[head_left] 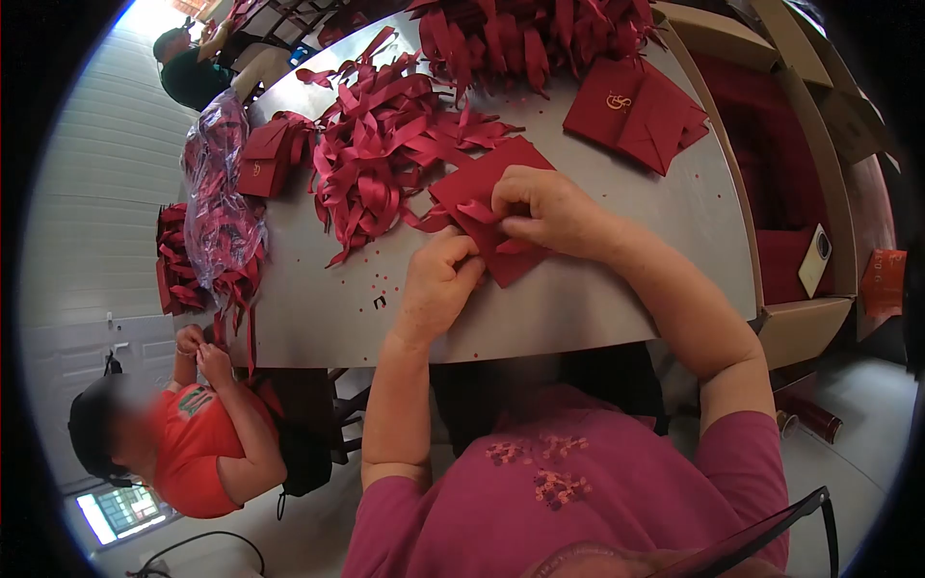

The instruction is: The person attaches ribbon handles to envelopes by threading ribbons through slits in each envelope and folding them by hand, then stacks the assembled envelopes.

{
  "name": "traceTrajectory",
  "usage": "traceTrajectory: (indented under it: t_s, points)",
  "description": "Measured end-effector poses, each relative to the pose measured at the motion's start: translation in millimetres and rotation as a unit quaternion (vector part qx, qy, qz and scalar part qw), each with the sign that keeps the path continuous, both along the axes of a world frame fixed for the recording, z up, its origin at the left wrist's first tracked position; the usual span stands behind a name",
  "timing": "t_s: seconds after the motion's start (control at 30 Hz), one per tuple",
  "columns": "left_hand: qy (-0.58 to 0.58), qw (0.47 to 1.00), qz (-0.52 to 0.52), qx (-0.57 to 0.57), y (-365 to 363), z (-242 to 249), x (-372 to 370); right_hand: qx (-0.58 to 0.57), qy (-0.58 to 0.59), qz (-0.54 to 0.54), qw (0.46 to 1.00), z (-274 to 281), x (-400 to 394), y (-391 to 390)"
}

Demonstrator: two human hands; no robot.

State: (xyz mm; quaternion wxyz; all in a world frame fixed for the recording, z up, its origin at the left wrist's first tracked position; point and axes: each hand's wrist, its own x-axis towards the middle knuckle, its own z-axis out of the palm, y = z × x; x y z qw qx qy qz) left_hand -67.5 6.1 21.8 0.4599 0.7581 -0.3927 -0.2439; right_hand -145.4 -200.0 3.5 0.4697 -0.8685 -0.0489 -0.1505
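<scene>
A dark red paper gift bag [508,166] lies flat on the table in front of me. Over it, my right hand [551,210] pinches a red satin ribbon [474,211], with a piece of it showing left of the fingertips. My left hand [438,284] is closed at the bag's lower left edge, its fingertips together by the same ribbon; exactly what they grip is partly hidden. A big loose heap of red ribbons [371,169] spreads just beyond, to the left of the bag.
Folded red bags with a gold logo [617,111] lie at the right, below more ribbons [520,43]. A cardboard box [805,323] with a phone [814,261] stands along the right edge. Plastic-wrapped ribbons [222,183] hang at left, near a seated person in orange [207,443].
</scene>
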Motion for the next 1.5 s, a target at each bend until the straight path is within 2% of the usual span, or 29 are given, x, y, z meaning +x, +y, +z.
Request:
traceTrajectory:
  t_s: [0.03, 0.1, 0.13, 0.37, 0.4, 0.43, 0.47, 0.53, 0.57, 0.63, 0.8, 0.83, 0.87, 0.97, 1.07, 1.1, 1.17, 1.23, 1.33, 1.5]
  points:
    - [0.003, 1.0, -0.003, 0.004, 1, 2, -1, 0.0, 0.0, -0.002, 1.0, 4, 0, -3]
    - [0.008, 1.0, -0.007, 0.006, 7, 2, -1, 0.11, 0.066, -0.073, 0.989, 15, 0, -16]
    - [0.018, 1.0, -0.004, 0.022, 11, 0, 0, 0.141, 0.0, -0.074, 0.987, 5, 5, -21]
    - [0.06, 0.998, 0.007, 0.016, 24, 6, -7, 0.234, 0.103, -0.145, 0.956, 21, -3, -19]
    - [0.059, 0.998, 0.009, 0.015, 25, 6, -7, 0.377, 0.129, -0.101, 0.912, 21, -3, -18]
    - [0.067, 0.998, 0.013, 0.01, 25, 6, -8, 0.51, 0.153, -0.055, 0.844, 21, -3, -16]
    - [0.075, 0.997, 0.017, 0.005, 25, 6, -8, 0.51, 0.154, -0.052, 0.845, 23, -4, -11]
    - [0.071, 0.997, 0.018, 0.007, 26, 4, -7, 0.683, 0.14, -0.003, 0.717, 27, -5, 2]
    - [0.067, 0.998, 0.016, 0.01, 26, 3, -6, 0.683, 0.142, 0.0, 0.717, 26, -5, 5]
    - [0.049, 0.999, 0.003, 0.014, 27, 2, -3, 0.74, 0.187, 0.005, 0.647, 23, -4, 10]
    - [-0.012, 1.0, -0.014, 0.017, 30, -3, 3, 0.714, 0.175, 0.051, 0.676, -1, 4, 3]
    - [-0.062, 0.998, -0.022, 0.006, 31, -3, 5, 0.703, 0.178, 0.063, 0.686, -1, 4, 2]
    - [-0.111, 0.993, -0.032, -0.005, 32, -2, 5, 0.706, 0.18, 0.066, 0.682, -1, 4, 2]
    - [-0.156, 0.987, -0.008, 0.032, 48, 6, 15, 0.71, 0.18, 0.07, 0.677, -3, 3, 2]
    - [-0.146, 0.988, 0.001, 0.05, 54, 8, 19, 0.704, 0.178, 0.088, 0.682, -7, 3, 5]
    - [-0.148, 0.988, 0.001, 0.05, 53, 9, 21, 0.72, 0.175, 0.094, 0.665, -4, 2, 4]
    - [-0.201, 0.977, 0.068, 0.033, 48, 11, 27, 0.736, 0.169, 0.098, 0.649, -1, 0, 6]
    - [-0.178, 0.981, 0.065, 0.028, 40, 14, 32, 0.69, 0.188, 0.016, 0.698, 3, 1, 13]
    - [-0.127, 0.991, 0.046, 0.023, 26, 15, 40, 0.67, 0.181, 0.014, 0.72, 3, 0, 15]
    - [-0.1, 0.994, -0.034, 0.018, 15, 3, 55, 0.677, 0.166, 0.05, 0.715, 0, -2, 10]
